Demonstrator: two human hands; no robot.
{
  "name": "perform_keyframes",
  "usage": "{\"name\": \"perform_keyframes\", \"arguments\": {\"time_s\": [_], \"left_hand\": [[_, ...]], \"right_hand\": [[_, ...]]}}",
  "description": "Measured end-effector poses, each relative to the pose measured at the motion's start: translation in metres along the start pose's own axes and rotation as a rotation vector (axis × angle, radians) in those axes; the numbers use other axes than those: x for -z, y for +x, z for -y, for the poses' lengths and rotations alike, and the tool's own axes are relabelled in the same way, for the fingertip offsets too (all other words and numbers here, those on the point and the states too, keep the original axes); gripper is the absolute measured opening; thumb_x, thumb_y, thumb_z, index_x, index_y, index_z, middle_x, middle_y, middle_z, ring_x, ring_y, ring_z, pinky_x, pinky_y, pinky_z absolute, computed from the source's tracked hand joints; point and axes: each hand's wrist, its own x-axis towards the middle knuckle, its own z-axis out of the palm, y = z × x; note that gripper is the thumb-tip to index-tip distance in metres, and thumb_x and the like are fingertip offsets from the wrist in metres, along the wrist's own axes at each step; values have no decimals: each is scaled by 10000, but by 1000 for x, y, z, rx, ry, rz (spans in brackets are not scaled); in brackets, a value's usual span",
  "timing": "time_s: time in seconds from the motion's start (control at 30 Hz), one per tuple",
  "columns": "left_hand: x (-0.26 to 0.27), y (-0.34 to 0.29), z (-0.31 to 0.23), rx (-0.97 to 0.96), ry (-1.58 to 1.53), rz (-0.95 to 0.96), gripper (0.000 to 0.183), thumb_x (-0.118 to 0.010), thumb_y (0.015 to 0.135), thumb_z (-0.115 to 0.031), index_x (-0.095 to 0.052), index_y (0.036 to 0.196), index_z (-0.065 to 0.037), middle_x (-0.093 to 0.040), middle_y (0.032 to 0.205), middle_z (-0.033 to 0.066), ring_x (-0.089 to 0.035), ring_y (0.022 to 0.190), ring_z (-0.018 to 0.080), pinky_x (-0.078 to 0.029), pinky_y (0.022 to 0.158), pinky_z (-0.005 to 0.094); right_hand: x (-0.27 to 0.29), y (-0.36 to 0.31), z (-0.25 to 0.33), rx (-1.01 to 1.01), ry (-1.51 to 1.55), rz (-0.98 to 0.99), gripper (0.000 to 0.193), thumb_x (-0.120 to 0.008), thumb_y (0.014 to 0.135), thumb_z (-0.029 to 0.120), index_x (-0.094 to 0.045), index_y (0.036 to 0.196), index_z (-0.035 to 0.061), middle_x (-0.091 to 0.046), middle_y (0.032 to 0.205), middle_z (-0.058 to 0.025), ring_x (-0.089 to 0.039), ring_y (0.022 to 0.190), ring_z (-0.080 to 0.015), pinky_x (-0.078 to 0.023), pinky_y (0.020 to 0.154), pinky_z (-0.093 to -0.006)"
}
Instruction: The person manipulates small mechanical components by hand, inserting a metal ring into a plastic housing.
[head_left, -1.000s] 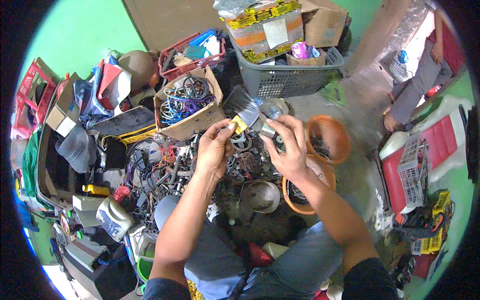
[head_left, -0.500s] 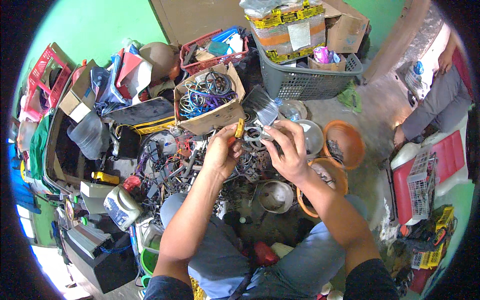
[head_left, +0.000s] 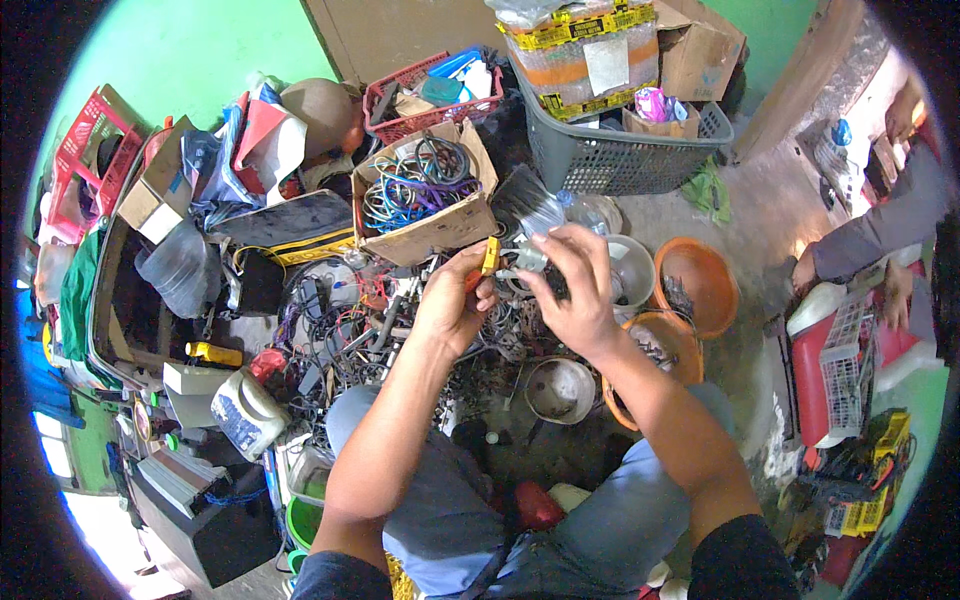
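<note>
In front of me, above a heap of tangled cables and electronic parts [head_left: 385,335], both my hands are raised close together. My left hand [head_left: 453,300] is closed round a small yellow tool [head_left: 491,256] with an orange part low in the grip; its kind is not clear. Beside it, my right hand [head_left: 575,290] has thumb and forefinger curved toward the tool. A small pale piece [head_left: 529,257] shows between those fingertips, too small and blurred to name.
Behind the heap stands a cardboard box of coiled cables [head_left: 425,190]. A grey plastic basket [head_left: 625,155] is farther back. Orange basins [head_left: 725,290] and a metal bowl [head_left: 558,390] lie right of the heap. Another person's sleeve [head_left: 870,240] reaches in beside a white wire rack [head_left: 843,375].
My right thumb and forefinger have spread wider apart, and the yellow tool has shifted slightly right. At the right, the other person has bent lower, with an arm reaching down.
</note>
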Motion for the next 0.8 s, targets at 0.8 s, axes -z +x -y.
{"name": "perform_keyframes", "arguments": {"time_s": [0.8], "left_hand": [[-37,43,52,109,91,-12,182,-632,970,-152,-605,1113,-42,-626,941,29,-558,737,114,-480,641,245]], "right_hand": [[55,-84,-138,-1592,542,-297,295,-632,951,157,-570,1188,-6,-630,1050,-100,-646,906,-212,-586,806,-387]]}}
